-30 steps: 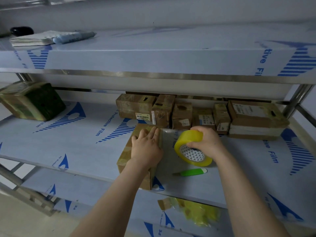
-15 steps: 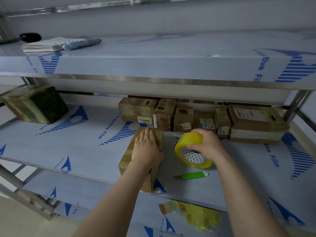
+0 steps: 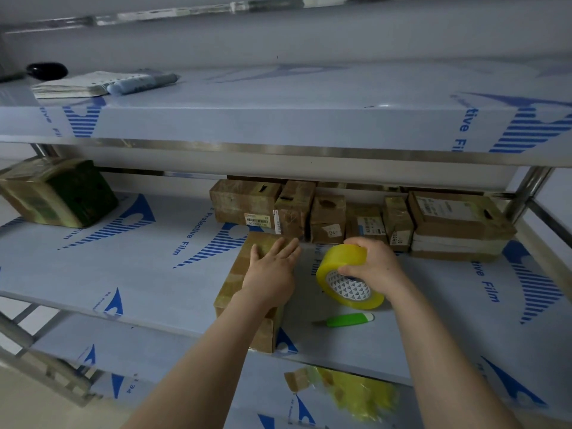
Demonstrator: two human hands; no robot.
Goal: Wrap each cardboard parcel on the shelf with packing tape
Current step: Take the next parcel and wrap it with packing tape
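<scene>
One taped box (image 3: 58,193) sits far left on the shelf (image 3: 139,274), whose blue print reads "Protective Film". Open shelf separates it from the parcel (image 3: 230,283) at the near edge, where the left hand (image 3: 272,274) presses flat, fingers straight. Just right, the right hand (image 3: 371,264) grips the tape roll (image 3: 340,267), with a green cutter (image 3: 349,320) nearer. Labelled boxes (image 3: 328,218) line the far edge, their print unreadable.
</scene>
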